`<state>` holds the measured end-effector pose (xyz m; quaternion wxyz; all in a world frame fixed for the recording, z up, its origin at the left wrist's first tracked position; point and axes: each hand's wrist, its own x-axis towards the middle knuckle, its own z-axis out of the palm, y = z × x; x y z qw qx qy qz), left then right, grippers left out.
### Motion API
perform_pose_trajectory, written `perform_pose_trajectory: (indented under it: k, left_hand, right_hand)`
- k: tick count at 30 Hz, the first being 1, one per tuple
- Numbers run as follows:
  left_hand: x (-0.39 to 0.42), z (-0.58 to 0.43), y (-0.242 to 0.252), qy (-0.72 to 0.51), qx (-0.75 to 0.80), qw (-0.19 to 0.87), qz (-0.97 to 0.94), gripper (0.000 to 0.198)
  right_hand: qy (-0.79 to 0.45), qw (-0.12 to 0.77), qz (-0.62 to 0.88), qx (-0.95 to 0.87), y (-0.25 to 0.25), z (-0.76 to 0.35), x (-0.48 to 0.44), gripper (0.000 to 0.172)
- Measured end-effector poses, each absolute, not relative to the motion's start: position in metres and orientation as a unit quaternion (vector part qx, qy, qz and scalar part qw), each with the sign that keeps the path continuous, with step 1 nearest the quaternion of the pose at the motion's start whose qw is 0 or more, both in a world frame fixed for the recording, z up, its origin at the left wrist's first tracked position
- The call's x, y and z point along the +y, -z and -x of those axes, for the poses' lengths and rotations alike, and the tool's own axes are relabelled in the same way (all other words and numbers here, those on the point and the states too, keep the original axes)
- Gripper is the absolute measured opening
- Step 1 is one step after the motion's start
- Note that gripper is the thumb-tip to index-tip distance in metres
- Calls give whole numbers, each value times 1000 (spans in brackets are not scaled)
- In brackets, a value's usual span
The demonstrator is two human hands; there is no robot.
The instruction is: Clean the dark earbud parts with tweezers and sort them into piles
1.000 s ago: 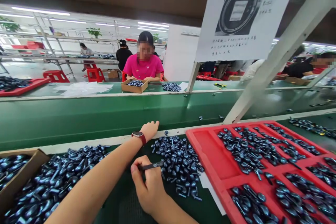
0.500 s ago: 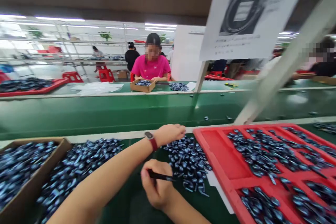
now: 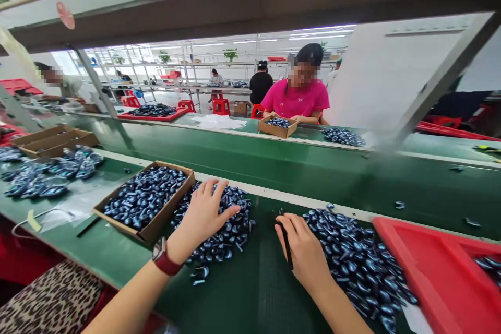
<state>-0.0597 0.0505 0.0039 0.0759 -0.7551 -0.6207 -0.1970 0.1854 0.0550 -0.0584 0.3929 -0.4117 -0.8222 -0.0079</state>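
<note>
My left hand [image 3: 203, 219] lies with its fingers spread on a heap of small, glossy dark-blue metal parts [image 3: 223, 219], and I see nothing held in it. A red-strapped watch [image 3: 164, 255] circles that wrist. My right hand [image 3: 303, 250] grips a thin black rod [image 3: 287, 242] upright between its fingers. Just right of this hand lies a second heap of the same blue parts [image 3: 360, 261]. A cardboard box full of these parts [image 3: 172, 201] stands left of my left hand, its wall close to the heap.
A red tray [image 3: 442, 282] sits at the right edge, beyond the second heap. Green bench belts [image 3: 313, 182] run across the view. Opposite, a seated co-worker in a pink top [image 3: 297, 99] faces a small box of parts. Leopard-print cloth [image 3: 50, 302] lies at lower left.
The view has swung left, pushing the red tray toward the right edge and bringing the box to the middle. My left hand has moved down onto the heap. My right hand still grips the rod.
</note>
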Motion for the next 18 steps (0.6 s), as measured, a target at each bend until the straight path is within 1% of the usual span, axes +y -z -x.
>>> perform_pose_trajectory:
  k: [2,3,4,7,13,16,18]
  left_hand:
    - [37,83,11,172,-653,76,733,78]
    - [34,89,18,159,-658,73,732,83]
    - [34,91,22,147,-657,69,736,84]
    - [45,88,25,125,-641,64,754,73]
    - [61,84,14,98,-622,85,772,37]
    - [62,88,16,89,-621,94,773,27]
    - [63,90,18,85,-625,92,771,24]
  right_hand:
    - [9,363,425,-829,65,-182,59,23]
    - [8,351,425,-834,68,-180,60,24]
    - [7,342,424,-839,70,-180,60,26]
    - [8,324,421,-847,72,-181,60,26]
    - [0,320,430,-844,71,-189,57,23]
    - [-16,325,433,-841,72,-189,58,23]
    - [-32,326,427,-843,72,-189,59,23]
